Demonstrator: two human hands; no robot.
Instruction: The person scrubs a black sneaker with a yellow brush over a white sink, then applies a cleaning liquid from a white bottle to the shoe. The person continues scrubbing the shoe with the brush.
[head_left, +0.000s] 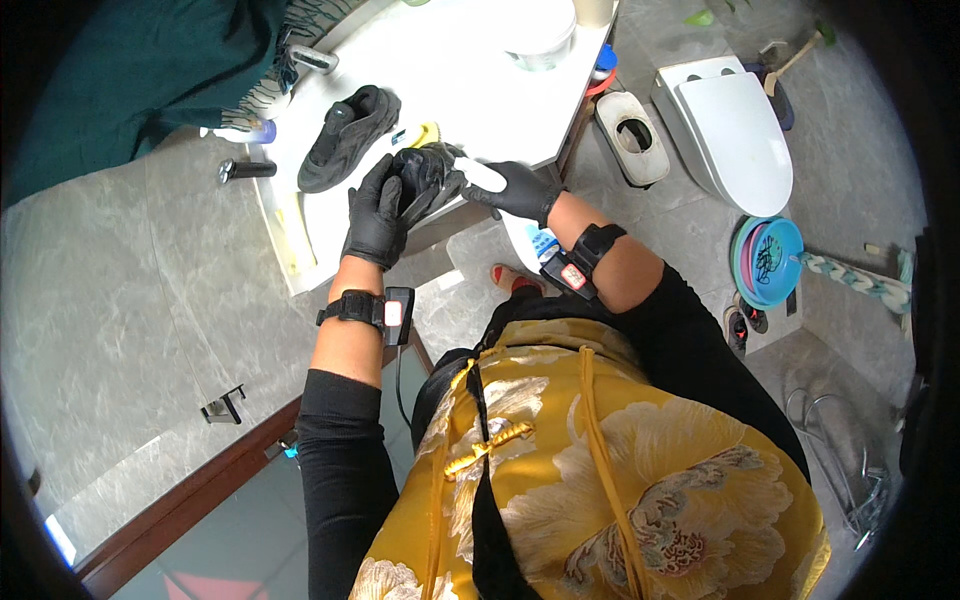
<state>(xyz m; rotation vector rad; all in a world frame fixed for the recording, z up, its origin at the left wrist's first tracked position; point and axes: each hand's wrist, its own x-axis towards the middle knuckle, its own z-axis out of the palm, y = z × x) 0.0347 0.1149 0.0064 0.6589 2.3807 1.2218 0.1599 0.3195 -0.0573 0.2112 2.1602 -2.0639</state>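
Both my hands wear black gloves. My left hand (373, 214) grips a dark shoe (427, 174) at the front edge of the white counter (480, 105). In my right hand (521, 193) is a white spray bottle (482, 175) with a blue label lower down, its nozzle pointed at the shoe from close by. The glove covers the trigger and neck of the bottle. Behind and to the left, a second dark shoe (349, 139) rests on the counter. A yellow brush (427, 135) lies just beyond the held shoe, which partly hides it.
A lidded white bucket (540, 37) stands at the back of the counter, and a faucet (313, 58) at its left. On the floor at right are a toilet (735, 142), a beige plastic container (632, 140) and stacked basins (776, 259). A teal fringed cloth (150, 82) hangs upper left.
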